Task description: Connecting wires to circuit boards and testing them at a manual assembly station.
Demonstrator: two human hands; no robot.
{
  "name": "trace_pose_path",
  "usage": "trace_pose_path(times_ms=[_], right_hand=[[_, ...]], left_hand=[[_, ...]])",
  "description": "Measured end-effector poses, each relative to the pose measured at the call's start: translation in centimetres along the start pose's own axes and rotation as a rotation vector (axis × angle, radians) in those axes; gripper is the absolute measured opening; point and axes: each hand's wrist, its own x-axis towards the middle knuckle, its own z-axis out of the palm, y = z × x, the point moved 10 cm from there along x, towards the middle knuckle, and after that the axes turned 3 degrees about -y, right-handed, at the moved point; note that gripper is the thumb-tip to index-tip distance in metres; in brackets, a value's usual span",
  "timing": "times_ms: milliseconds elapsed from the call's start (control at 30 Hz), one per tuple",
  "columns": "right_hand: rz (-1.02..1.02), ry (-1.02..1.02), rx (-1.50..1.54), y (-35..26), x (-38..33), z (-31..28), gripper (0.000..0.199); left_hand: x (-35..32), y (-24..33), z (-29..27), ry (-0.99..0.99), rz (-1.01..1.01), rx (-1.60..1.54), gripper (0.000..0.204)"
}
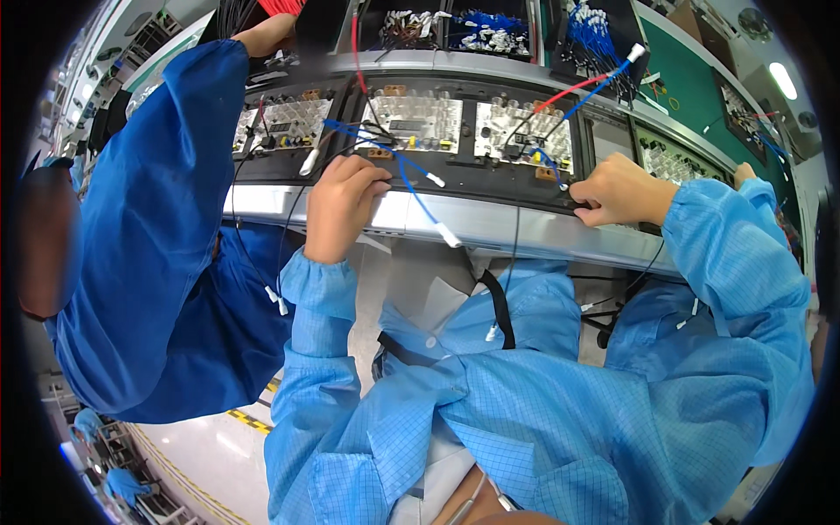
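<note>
A long black tray (429,171) lies on a metal rail in front of me, holding clear-domed white circuit boards, one (411,122) to the left and another (523,133) to the right. At the tray's front left, my left hand (337,206) is closed with its fingertips on the edge. My right hand (623,188) is closed at the front right corner, beside the end of a short blue wire. Blue wires (409,182) with white connectors hang over the front edge near my left hand. A red wire (570,92) and a blue wire (604,83) rise from the right board.
The metal rail (429,214) runs along the front. Behind it stand black bins of blue wires (488,33) and dark wires (409,31). A co-worker in a dark blue sleeve (166,210) reaches in at left, beside another board (284,122). More boards (674,157) lie at right.
</note>
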Motion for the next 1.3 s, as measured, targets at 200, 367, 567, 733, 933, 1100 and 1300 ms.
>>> trace_pose_path(times_ms=[200,367,567,733,933,1100,1300], right_hand=[[0.040,-0.029,0.052,0.3,0.0,-0.4,0.023],[0.072,-0.079,0.036,0.5,0.1,-0.4,0.023],[0.123,-0.136,-0.044,0.3,0.2,-0.8,0.025],[0.112,-0.176,-0.139,-0.2,0.7,-0.9,0.026],[0.109,-0.235,-0.153,-0.6,0.8,-1.1,0.027],[0.128,-0.302,-0.129,-0.2,1.0,-0.8,0.026],[0.171,-0.354,-0.113,-0.2,1.4,-1.0,0.024]], left_hand=[[0.2,0.2,0.6,0.015,0.044,-0.007,0.013],[0.3,0.1,0.6,0.005,0.041,-0.022,0.013],[0.3,-0.4,0.7,0.013,0.041,-0.045,0.011],[0.1,-0.6,0.5,-0.003,0.026,-0.066,0.008],[0.1,-0.9,0.5,-0.026,0.002,-0.078,0.007],[0.1,-1.0,0.6,-0.043,0.013,-0.120,0.006],[0.1,-0.9,0.4,-0.052,0.013,-0.114,0.006]])
